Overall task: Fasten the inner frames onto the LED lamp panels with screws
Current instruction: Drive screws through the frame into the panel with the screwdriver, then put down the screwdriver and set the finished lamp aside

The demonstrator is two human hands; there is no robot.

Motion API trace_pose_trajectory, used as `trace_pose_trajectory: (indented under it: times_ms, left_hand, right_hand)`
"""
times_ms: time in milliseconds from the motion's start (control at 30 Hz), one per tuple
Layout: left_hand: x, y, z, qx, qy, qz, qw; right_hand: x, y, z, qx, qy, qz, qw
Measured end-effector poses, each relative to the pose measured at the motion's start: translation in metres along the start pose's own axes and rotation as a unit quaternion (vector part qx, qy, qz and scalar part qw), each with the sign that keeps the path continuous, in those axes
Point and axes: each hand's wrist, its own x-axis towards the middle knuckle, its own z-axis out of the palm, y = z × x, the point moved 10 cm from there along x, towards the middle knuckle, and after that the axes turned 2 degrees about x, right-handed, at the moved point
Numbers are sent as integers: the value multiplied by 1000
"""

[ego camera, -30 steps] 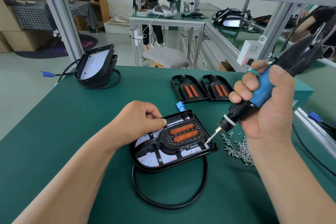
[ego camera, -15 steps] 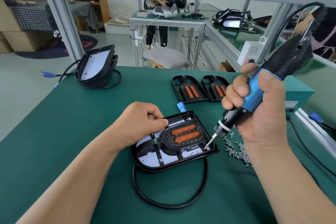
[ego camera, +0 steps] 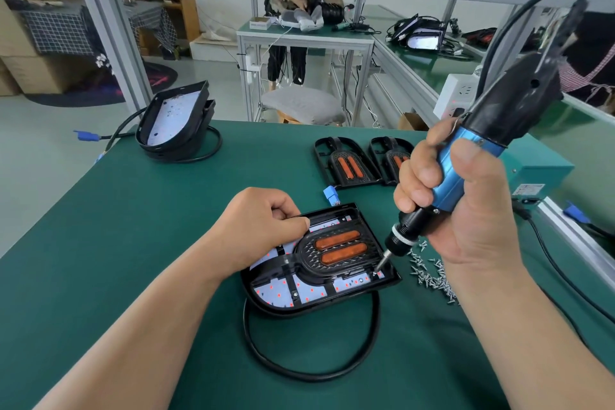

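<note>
Right-corner screw going in — your right hand grips the screwdriver, left hand pinches the panel; press straight

table green | inner frame black, orange strips | screwdriver blue-black | panel white, red dots

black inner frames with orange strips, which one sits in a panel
The nearest black frame, seated in the lamp panel the left hand steadies; the other two lie bare on the green table.
</note>
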Motion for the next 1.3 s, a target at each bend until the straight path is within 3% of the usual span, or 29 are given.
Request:
trace_pose_trajectory:
  times_ms: [367,867,1300]
  left_hand:
    - [0,0,-1,-10,0,5,1000]
    - [8,-10,2,-41,-20,6,999]
    - [8,-9,4,-103,-51,2,993]
  right_hand:
    - [1,4,8,-5,-47,10,999]
    - [-2,-11,-50,38,167,-50,984]
    - [-5,-47,-103,12,230,-8,973]
